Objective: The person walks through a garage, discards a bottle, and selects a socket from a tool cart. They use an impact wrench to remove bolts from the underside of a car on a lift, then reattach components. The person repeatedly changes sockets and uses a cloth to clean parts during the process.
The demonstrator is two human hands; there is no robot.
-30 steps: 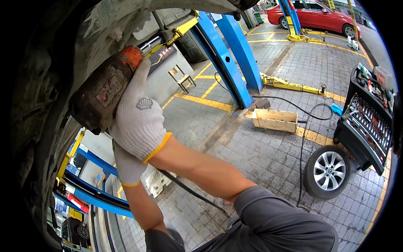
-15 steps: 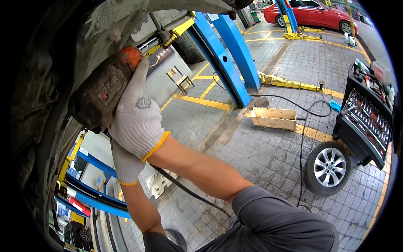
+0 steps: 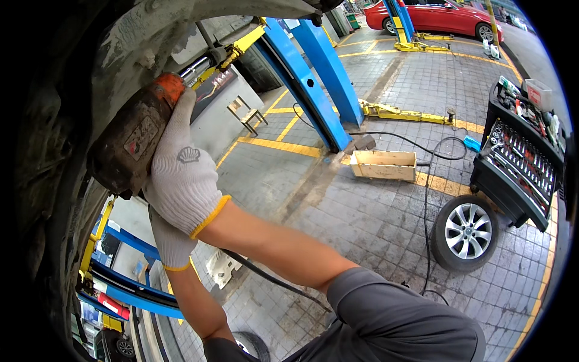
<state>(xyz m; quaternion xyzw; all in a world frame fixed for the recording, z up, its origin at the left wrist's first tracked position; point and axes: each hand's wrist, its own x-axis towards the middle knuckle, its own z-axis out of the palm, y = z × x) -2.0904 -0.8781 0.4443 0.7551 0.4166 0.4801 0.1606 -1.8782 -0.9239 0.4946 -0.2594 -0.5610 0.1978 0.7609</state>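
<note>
Under the raised car's grimy underside (image 3: 126, 63), I hold a worn dark impact wrench (image 3: 123, 142) with an orange nose. A shiny socket extension (image 3: 196, 67) points from its nose toward the upper right. My right hand (image 3: 184, 172), in a white knit glove with a yellow cuff, is closed along the side of the tool's body. Lower down, my left hand (image 3: 170, 241), gloved alike, grips at the tool's handle end; its fingers are hidden behind the right hand and the wrench. A black air hose (image 3: 274, 279) runs down from below the hands.
Blue lift posts (image 3: 310, 81) with yellow arms (image 3: 407, 113) stand ahead. To the right are a wooden box (image 3: 383, 166), a loose wheel (image 3: 464, 234) and a black tool cart (image 3: 512, 187). A hose (image 3: 429, 223) trails over the floor. A small chair (image 3: 246, 113) and red car (image 3: 434, 21) stand farther off.
The whole view has shifted slightly, so the surroundings sit a little farther left. Both hands stay on the impact wrench, with no clear change of grip.
</note>
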